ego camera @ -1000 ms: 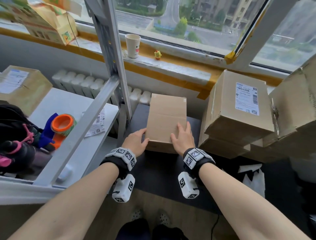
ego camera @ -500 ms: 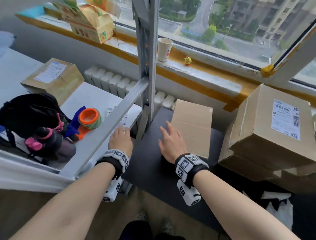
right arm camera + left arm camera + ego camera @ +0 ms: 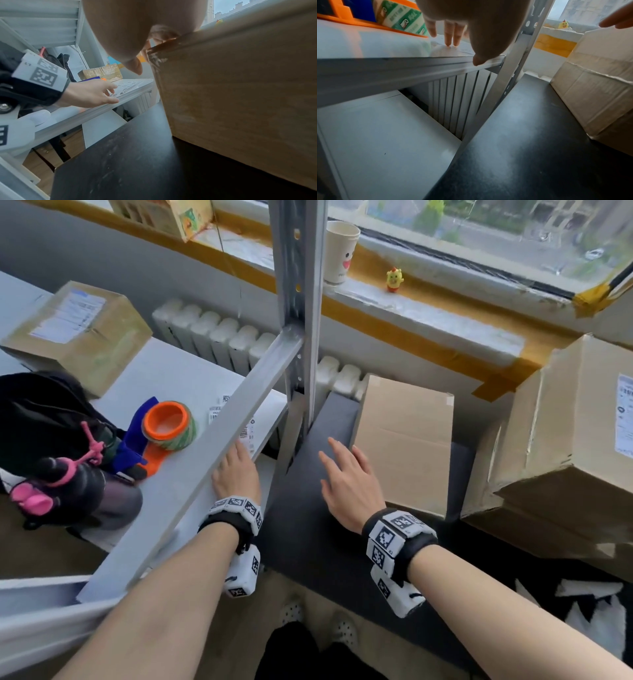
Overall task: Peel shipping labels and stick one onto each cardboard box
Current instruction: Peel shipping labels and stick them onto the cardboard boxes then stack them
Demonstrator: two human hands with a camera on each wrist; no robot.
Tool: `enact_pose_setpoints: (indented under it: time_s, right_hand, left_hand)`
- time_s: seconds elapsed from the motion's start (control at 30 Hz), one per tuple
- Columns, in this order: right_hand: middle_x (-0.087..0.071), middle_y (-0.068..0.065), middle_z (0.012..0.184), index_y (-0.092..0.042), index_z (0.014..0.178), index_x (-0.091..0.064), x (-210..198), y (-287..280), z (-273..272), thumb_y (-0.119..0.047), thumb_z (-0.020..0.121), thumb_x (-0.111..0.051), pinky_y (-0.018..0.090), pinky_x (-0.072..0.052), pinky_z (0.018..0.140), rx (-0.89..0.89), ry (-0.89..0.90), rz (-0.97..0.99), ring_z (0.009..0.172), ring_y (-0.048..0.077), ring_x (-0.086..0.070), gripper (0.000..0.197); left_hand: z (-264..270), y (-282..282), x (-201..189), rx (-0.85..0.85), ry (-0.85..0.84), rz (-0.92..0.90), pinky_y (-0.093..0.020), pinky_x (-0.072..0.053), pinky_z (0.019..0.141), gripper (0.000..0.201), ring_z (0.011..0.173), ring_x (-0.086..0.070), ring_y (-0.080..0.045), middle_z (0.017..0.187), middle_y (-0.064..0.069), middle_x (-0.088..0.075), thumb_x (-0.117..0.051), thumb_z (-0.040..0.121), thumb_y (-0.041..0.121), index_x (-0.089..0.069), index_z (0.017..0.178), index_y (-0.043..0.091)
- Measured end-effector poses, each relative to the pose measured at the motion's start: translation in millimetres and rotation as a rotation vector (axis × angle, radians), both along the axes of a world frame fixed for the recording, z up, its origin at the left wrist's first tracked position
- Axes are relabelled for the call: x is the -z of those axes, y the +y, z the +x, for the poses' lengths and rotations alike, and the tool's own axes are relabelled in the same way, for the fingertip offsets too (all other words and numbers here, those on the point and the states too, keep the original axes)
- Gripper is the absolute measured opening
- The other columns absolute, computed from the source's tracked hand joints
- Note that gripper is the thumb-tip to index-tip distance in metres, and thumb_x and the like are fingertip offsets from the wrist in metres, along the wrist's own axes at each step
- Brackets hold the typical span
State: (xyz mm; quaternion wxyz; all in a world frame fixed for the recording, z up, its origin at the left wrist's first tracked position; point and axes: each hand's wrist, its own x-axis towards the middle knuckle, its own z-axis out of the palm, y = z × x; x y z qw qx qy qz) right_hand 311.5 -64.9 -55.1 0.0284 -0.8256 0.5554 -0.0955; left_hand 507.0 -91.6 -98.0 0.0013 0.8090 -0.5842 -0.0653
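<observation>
White shelf [image 3: 191, 378]: left hand [image 3: 236, 470] now nearer labels [image 3: 245, 433].

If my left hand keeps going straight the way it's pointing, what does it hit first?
Most likely the sheet of shipping labels lying on the white shelf; the left hand has its fingertips at the sheet's near edge already.

I saw a plain cardboard box [image 3: 407, 440], matt brown with a scuffed corner, on a matt black tabletop [image 3: 315, 529] marked by faint pale scratches. The shelf frame [image 3: 298, 302] looked like grey painted metal with a soft sheen. The label sheet [image 3: 126, 85] was white printed paper. The tape dispenser [image 3: 164, 433] was glossy orange plastic.
</observation>
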Motion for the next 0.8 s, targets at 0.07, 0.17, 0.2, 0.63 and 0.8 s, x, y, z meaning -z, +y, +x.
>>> enact_pose_setpoints:
  time_s: [0.07, 0.17, 0.2, 0.63, 0.8]
  right_hand:
    - [-0.054, 0.019, 0.134, -0.006, 0.119, -0.061, -1.2, 0.2, -0.6, -0.019, 0.071, -0.073, 0.036, -0.020, 0.107, 0.001, 0.002, 0.004, 0.118, 0.028, -0.058, 0.052]
    - [-0.054, 0.017, 0.134, -0.007, 0.120, -0.060, -2.8, 1.2, -1.8, -0.019, 0.072, -0.071, 0.035, -0.019, 0.108, 0.004, 0.009, 0.033, 0.119, 0.027, -0.057, 0.050]
    - [-0.053, 0.017, 0.135, -0.007, 0.121, -0.060, -3.6, 1.6, -2.1, -0.019, 0.074, -0.070, 0.035, -0.019, 0.110, 0.002, 0.012, 0.049, 0.121, 0.027, -0.056, 0.050]
    - [-0.015, 0.011, 0.158, -0.010, 0.147, -0.027, -52.6, 19.2, -22.8, -0.022, 0.098, -0.040, 0.034, -0.017, 0.115, 0.007, -0.092, 0.284, 0.145, 0.024, -0.019, 0.052]
    - [-0.025, 0.011, 0.155, -0.010, 0.145, -0.030, -76.8, 29.9, -42.5, -0.020, 0.097, -0.042, 0.037, -0.028, 0.111, 0.094, -0.178, 0.321, 0.139, 0.029, -0.032, 0.050]
  left_hand:
    - [0.2, -2.3, -2.1, 0.004, 0.001, 0.034, -0.039, -0.037, 0.097, 0.039, 0.123, -0.042, -0.030, 0.136, -0.014, -0.042, -0.041, 0.095, 0.011, -0.038, 0.134, 0.007]
    - [1.5, -2.3, -5.2, 0.030, 0.024, 0.024, -0.040, -0.037, 0.096, 0.031, 0.119, -0.043, -0.032, 0.131, -0.015, -0.044, -0.041, 0.093, 0.005, -0.047, 0.124, 0.004]
    - [2.7, -1.3, -5.6, 0.042, 0.039, 0.016, -0.040, -0.037, 0.095, 0.031, 0.118, -0.044, -0.033, 0.130, -0.016, -0.045, -0.042, 0.092, 0.003, -0.049, 0.123, 0.003]
    - [-29.0, 29.4, -96.0, 0.169, 0.287, -0.355, -0.052, -0.048, 0.067, 0.026, 0.077, -0.062, -0.050, 0.083, -0.035, -0.064, -0.046, 0.094, 0.003, -0.062, 0.113, 0.000]
    - [-62.2, 51.8, -124.7, 0.282, 0.440, -0.473, -0.045, -0.049, 0.068, 0.024, 0.080, -0.064, -0.045, 0.089, -0.025, -0.070, -0.050, 0.093, 0.010, -0.066, 0.110, 0.006]
